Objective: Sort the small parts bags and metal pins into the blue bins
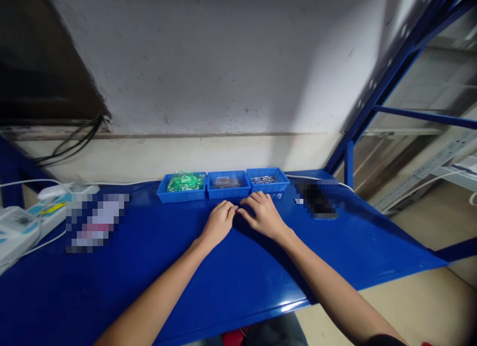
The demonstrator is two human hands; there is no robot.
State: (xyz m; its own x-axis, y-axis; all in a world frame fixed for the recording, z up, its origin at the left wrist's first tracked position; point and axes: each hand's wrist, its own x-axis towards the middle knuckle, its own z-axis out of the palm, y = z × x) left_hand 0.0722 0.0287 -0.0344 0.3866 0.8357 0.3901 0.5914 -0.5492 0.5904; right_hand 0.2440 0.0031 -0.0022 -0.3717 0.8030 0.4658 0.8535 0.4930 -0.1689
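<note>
In front of the bins, my left hand [219, 220] rests just over the blue tabletop with its fingers curled together. Whatever lies between its thumb and forefinger is too small to make out. Close beside it, my right hand [264, 214] is arched, its fingers apart from the thumb and nothing visible in them. The two hands nearly touch at the fingertips. Behind them stand three blue bins in a row: a left bin [182, 195] with green pieces in clear wrapping, a middle bin [228, 192] with small clear or brownish pieces, and a right bin [269, 188] with thin metal pieces.
A white power strip [48, 212] with plugs and cables lies on the left of the blue table [231, 286]. A blurred-out flat item [99, 221] is near it, and a dark blurred-out item [317, 199] lies at the right. A wall [208, 77] rises behind.
</note>
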